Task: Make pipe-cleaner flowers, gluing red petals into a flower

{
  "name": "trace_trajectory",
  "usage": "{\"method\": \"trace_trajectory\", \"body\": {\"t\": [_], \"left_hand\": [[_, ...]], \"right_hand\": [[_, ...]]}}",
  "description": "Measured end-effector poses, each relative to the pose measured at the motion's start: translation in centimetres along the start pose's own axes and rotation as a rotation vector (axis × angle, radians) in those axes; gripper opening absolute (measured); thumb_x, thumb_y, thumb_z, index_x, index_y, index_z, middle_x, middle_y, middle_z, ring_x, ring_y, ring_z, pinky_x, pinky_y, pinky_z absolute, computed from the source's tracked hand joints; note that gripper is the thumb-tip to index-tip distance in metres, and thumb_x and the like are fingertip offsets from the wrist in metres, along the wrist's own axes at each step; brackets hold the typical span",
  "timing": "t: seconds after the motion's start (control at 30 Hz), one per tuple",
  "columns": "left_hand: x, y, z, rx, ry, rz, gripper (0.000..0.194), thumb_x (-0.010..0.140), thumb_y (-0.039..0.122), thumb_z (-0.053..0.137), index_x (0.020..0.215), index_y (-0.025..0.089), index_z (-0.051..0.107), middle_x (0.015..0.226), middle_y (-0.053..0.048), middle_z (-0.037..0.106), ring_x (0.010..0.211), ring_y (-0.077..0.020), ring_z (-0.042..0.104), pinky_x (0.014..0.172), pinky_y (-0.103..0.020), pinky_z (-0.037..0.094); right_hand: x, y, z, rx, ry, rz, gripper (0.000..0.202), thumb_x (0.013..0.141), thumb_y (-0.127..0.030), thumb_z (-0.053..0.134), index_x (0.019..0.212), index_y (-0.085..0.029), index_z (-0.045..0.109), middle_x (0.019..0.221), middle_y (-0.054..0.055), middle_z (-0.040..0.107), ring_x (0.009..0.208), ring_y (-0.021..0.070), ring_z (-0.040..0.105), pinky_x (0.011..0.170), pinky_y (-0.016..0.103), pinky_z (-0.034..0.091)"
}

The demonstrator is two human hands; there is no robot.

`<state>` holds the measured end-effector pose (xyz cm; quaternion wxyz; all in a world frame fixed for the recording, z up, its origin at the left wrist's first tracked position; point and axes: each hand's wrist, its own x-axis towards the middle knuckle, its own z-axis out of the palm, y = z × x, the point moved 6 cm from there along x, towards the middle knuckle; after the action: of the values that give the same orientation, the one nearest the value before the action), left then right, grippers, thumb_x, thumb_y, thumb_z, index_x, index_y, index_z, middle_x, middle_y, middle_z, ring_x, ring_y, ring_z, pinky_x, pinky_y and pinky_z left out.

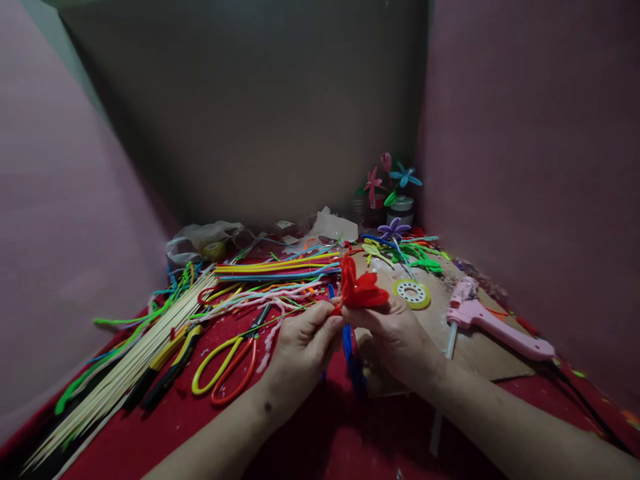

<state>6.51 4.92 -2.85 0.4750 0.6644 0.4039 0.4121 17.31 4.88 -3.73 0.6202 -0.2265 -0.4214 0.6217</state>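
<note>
A red pipe-cleaner flower (361,288) is held up at the centre, its petals fanning upward and to the right. My left hand (307,333) pinches its base from the left. From the other side, my right hand (395,337) grips the lower petals and base, with the fingers closed. A thin green stem seems to run leftward from my left hand. Just below the flower hangs a loop of blue pipe cleaner (353,363). Where the fingertips meet, the exact hold on the base is partly hidden.
Left lie scissors (225,373), pliers (175,363), wooden sticks (135,360) and pipe cleaners (275,268). Right, a pink glue gun (500,327) and yellow tape roll (413,294) rest on cardboard (470,353). Finished flowers (393,177) stand behind. Walls enclose both sides.
</note>
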Motion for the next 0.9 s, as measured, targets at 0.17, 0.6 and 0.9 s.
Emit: {"method": "trace_trajectory", "body": {"t": [0.17, 0.6, 0.9], "left_hand": [[-0.4, -1.2, 2.4, -0.652, -0.43, -0.308, 0.027, 0.076, 0.04, 0.058, 0.068, 0.014, 0.054, 0.037, 0.008, 0.037, 0.025, -0.0009, 0.018, 0.027, -0.014, 0.02], [0.1, 0.7, -0.2, 0.159, 0.07, 0.11, 0.018, 0.079, 0.027, 0.055, 0.066, 0.015, 0.056, 0.054, 0.004, 0.045, 0.046, -0.0048, 0.037, 0.045, -0.016, 0.031], [-0.3, -1.1, 2.8, -0.763, -0.479, -0.312, 0.029, 0.079, 0.039, 0.055, 0.064, 0.015, 0.05, 0.038, 0.01, 0.034, 0.024, -0.0006, 0.015, 0.026, -0.014, 0.021]], "right_hand": [[-0.2, -0.4, 0.1, -0.059, -0.137, 0.01, 0.005, 0.07, -0.02, 0.066, 0.072, -0.02, 0.071, 0.065, -0.002, 0.064, 0.064, 0.0135, 0.056, 0.074, 0.031, 0.043], [-0.1, 0.1, -0.3, -0.088, 0.033, -0.033, 0.016, 0.069, -0.028, 0.068, 0.084, -0.022, 0.072, 0.071, 0.001, 0.068, 0.074, 0.0167, 0.061, 0.076, 0.033, 0.046], [-0.1, -0.2, 0.0, -0.107, -0.174, 0.031, 0.017, 0.075, -0.025, 0.063, 0.089, -0.023, 0.072, 0.077, 0.0, 0.069, 0.076, 0.0144, 0.059, 0.084, 0.033, 0.041]]}}
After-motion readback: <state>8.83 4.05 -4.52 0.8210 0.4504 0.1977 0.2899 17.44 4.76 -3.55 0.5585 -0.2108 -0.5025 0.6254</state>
